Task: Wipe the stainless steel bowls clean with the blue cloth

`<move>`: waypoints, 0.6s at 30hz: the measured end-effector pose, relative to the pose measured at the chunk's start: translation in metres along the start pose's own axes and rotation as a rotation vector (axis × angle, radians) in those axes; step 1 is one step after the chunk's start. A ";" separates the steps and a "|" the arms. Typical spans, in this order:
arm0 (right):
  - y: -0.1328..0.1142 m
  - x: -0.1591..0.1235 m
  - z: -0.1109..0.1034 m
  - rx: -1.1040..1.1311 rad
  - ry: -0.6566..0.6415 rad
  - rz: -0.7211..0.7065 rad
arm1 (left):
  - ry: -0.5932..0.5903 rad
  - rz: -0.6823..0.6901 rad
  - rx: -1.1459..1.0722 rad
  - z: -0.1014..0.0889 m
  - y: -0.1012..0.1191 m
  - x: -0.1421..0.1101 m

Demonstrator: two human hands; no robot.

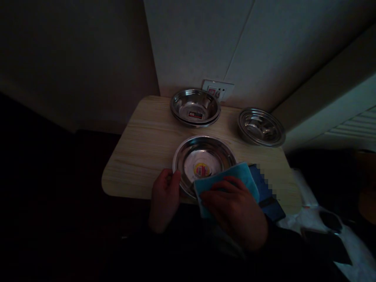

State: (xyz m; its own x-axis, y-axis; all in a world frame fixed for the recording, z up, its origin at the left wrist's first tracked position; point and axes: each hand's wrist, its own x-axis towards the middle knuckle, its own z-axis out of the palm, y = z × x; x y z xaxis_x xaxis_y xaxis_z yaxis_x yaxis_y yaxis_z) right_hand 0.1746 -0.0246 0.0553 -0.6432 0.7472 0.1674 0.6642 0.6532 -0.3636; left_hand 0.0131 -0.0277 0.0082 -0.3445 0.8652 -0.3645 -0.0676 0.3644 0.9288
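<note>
A shiny metal basin with a round yellow and red sticker inside stands near the front edge of the wooden table. My left hand grips its rim at the near left, thumb on top. In my right hand is a light blue cloth, pinched under the fingers and lying over the near right rim of the basin. The cloth hides that part of the rim. Beside my right hand, partly covered by the cloth, lies a dark blue flat item, blurred out in part.
At the back of the table sit stacked metal basins with a dark label. More nested metal bowls stand at the right edge. A wall socket is just behind. Off the right side, a dark flat object rests on white fabric.
</note>
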 end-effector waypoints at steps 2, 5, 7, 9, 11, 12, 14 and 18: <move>0.002 -0.002 -0.004 -0.013 -0.019 0.000 | 0.000 -0.004 -0.008 0.002 0.002 -0.001; -0.005 0.009 0.004 -0.015 0.006 0.038 | -0.002 0.002 0.008 0.004 0.004 -0.002; -0.011 0.017 0.012 -0.022 0.042 0.064 | -0.016 -0.006 0.011 0.003 0.003 -0.003; -0.013 0.019 0.015 -0.039 0.045 0.053 | -0.030 -0.026 -0.009 0.000 0.002 -0.003; -0.010 0.011 0.010 -0.055 0.009 0.027 | -0.035 -0.040 -0.017 0.000 -0.001 -0.003; -0.008 0.006 0.007 -0.059 -0.011 0.025 | -0.031 -0.040 -0.011 0.000 -0.001 -0.003; -0.006 0.000 0.001 -0.057 -0.029 0.052 | -0.017 -0.031 -0.001 0.003 -0.002 -0.003; -0.015 0.015 0.008 -0.049 -0.010 0.145 | -0.023 -0.021 -0.005 0.006 0.001 -0.003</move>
State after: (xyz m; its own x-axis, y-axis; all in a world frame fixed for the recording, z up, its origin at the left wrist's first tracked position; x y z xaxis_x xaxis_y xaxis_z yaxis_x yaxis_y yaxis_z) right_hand 0.1520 -0.0236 0.0563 -0.5429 0.8330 0.1067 0.7682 0.5439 -0.3377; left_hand 0.0195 -0.0279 0.0097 -0.3215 0.8651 -0.3851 -0.0794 0.3806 0.9213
